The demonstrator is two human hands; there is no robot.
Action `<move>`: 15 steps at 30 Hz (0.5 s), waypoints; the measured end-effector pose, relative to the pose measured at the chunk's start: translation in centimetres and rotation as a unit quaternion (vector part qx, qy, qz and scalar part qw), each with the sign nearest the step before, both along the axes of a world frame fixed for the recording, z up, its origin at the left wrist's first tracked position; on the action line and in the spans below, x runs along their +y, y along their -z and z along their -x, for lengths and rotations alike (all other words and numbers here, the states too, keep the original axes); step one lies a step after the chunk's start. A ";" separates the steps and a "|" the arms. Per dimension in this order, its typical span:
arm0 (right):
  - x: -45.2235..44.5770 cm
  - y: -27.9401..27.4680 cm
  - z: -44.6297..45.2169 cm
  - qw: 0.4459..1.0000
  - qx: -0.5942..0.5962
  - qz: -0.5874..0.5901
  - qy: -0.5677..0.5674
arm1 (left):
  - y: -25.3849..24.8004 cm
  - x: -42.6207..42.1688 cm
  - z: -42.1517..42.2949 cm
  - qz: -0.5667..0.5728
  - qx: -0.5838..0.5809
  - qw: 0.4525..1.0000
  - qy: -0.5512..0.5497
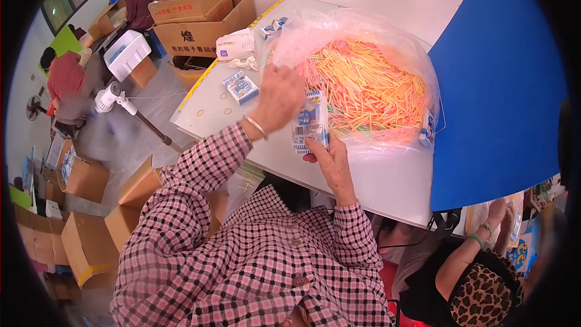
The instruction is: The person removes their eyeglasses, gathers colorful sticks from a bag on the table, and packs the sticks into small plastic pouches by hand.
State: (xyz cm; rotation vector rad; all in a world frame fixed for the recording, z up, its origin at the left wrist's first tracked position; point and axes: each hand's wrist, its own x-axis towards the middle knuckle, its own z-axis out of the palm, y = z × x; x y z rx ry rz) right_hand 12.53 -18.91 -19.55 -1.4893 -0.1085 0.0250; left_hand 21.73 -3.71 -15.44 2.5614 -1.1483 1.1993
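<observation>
My right hand (pixel 331 166) grips a small blue-and-white printed packet (pixel 310 124), thumb on its front, held upright over the table edge. Above the packet's upper left side is my left hand (pixel 279 98), with a bracelet at the wrist. Its fingers are curled together and slightly blurred; what they hold, if anything, is hidden. Just beyond both hands, a large clear plastic bag (pixel 363 24) lies open, full of thin orange, yellow, pink and green sticks (pixel 369 88). A similar blue-and-white packet (pixel 241 87) lies on the white table (pixel 212 118), left of my left hand.
A white pack of tissues (pixel 236 45) and another small packet (pixel 274 26) lie at the back left. A blue panel (pixel 496 97) stands at the right. Cardboard boxes (pixel 200 24) are stacked behind. A co-worker's arm (pixel 466 260) is at lower right; two people work far left.
</observation>
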 end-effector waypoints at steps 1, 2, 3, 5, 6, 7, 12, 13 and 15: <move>0.1 -0.1 0.1 1.000 0.004 0.004 -0.005 | -0.1 0.4 -0.6 0.023 -0.004 1.000 -0.014; 0.2 -0.1 0.1 1.000 0.004 0.003 -0.008 | -0.2 0.7 -1.2 0.045 -0.008 0.999 -0.028; 0.2 -0.1 0.1 1.000 0.011 0.004 -0.011 | -0.2 1.0 -1.4 0.068 -0.013 0.997 -0.043; 0.0 -0.1 -0.2 1.000 0.023 0.008 -0.017 | 0.0 1.3 -1.6 0.083 0.006 0.996 -0.041; -0.2 -0.1 -0.2 0.999 0.024 0.008 -0.019 | 0.2 1.3 -1.6 0.099 0.026 0.994 -0.036; -0.5 -0.1 -0.1 0.998 0.037 0.021 -0.045 | 0.4 1.4 -1.5 0.116 0.049 0.992 -0.032; -1.9 0.7 -0.6 0.965 -0.021 0.258 -0.045 | 0.9 1.0 0.3 0.084 0.129 0.979 0.132; -1.9 1.2 -0.3 0.932 -0.057 0.358 -0.021 | 1.1 0.9 0.5 0.099 0.112 0.981 0.127; -1.1 1.5 0.7 0.906 -0.103 0.410 0.002 | 1.4 0.8 0.6 0.126 0.075 0.982 0.121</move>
